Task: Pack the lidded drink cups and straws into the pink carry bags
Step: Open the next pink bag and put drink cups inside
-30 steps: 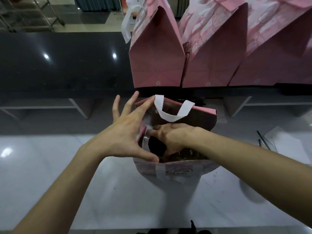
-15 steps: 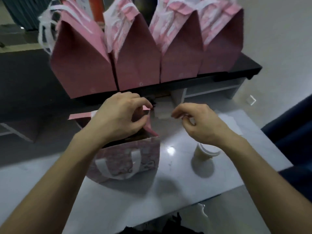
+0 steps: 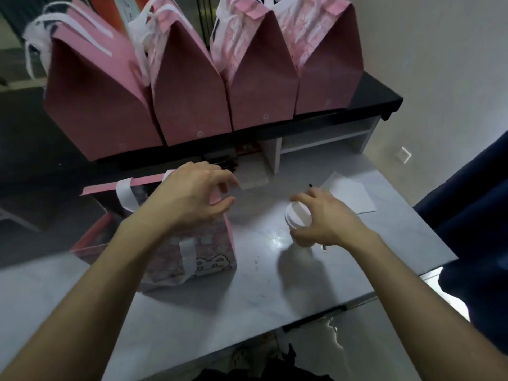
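Right hand (image 3: 324, 221) wrapped around white-lidded translucent plastic cup (image 3: 298, 215) on grey marble bench (image 3: 247, 292), right of open pink cartoon-print carry bag (image 3: 203, 251). Left hand (image 3: 192, 196) loosely curled over bag's rim, fingers apart.

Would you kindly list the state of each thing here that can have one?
Open pink bag: upright, mouth open, on the white counter.
Cup: lidded, upright.
Right hand: grip closed on the cup.
Left hand: at the bag's rim, fingers curled.
Four shelf bags: upright, tops folded shut.
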### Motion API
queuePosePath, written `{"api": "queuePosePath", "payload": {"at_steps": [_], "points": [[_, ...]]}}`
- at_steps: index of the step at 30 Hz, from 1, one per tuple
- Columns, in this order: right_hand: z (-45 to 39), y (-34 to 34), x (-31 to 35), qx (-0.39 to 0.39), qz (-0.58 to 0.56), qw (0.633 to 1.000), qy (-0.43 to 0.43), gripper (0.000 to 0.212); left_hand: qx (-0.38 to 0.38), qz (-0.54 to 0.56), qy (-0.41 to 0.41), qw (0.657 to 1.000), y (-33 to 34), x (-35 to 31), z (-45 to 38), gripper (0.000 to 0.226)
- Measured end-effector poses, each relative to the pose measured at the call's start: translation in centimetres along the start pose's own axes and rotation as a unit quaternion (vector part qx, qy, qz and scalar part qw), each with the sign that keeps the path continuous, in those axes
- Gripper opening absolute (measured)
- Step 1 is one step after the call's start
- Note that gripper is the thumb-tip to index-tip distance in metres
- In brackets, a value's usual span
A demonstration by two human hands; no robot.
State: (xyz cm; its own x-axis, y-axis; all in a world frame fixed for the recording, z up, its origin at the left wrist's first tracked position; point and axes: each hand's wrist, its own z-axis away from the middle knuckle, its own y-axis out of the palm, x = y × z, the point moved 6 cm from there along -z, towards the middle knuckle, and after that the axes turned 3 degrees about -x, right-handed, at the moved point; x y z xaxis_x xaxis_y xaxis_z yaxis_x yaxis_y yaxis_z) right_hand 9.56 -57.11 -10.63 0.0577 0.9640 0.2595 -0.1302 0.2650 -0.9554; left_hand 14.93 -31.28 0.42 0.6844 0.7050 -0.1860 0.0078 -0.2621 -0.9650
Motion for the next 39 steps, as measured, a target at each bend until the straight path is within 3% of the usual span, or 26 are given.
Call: {"api": "queuePosePath", "payload": {"at_steps": [4,9,15,17,21,23,26,31,35,39], "points": [[-1.6,-5.7,5.9,-0.091,-0.023,0.993,-0.077,0.083,-0.017,-0.025,-0.036,0.999,-1.8,2.8,2.6,0.028],[-2.3,-12.0,14.1,-0.172,-0.133,0.961,-0.17,0.081,-0.007,-0.062,-0.108,0.992,-4.2,7.5,7.0,0.018],[-2.5,-14.1,21.5,-0.169,-0.204,0.935,-0.236,0.068,0.115,-0.049,-0.168,0.978,-3.7,12.4,9.7,0.013],[-2.6,-13.5,23.0,-0.149,-0.194,0.938,-0.244,0.068,0.147,-0.043,-0.154,0.976,-2.8,13.2,9.6,0.031],[-2.7,-11.9,23.9,-0.089,-0.168,0.948,-0.254,0.069,0.164,-0.078,-0.071,0.981,-1.1,14.1,9.2,0.121],[-3.1,-11.0,23.9,-0.057,-0.153,0.955,-0.249,0.075,0.145,-0.053,-0.063,0.986,-0.7,14.4,9.5,0.144],[-4.1,-9.1,24.1,0.011,-0.103,0.967,-0.232,0.095,0.098,-0.02,-0.044,0.994,-0.4,14.2,9.7,0.158],[-5.7,-5.1,25.9,0.102,0.061,0.964,-0.239,0.097,0.082,0.006,-0.039,0.996,-0.3,14.2,9.9,0.167],[-7.1,-3.2,27.1,0.104,0.183,0.95,-0.23,0.102,0.082,0.005,-0.025,0.996,-0.1,14.1,9.8,0.167],[-7.6,-3.2,28.3,0.076,0.203,0.944,-0.248,0.113,0.084,-0.01,-0.029,0.996,0.1,14.2,9.8,0.167]]}}
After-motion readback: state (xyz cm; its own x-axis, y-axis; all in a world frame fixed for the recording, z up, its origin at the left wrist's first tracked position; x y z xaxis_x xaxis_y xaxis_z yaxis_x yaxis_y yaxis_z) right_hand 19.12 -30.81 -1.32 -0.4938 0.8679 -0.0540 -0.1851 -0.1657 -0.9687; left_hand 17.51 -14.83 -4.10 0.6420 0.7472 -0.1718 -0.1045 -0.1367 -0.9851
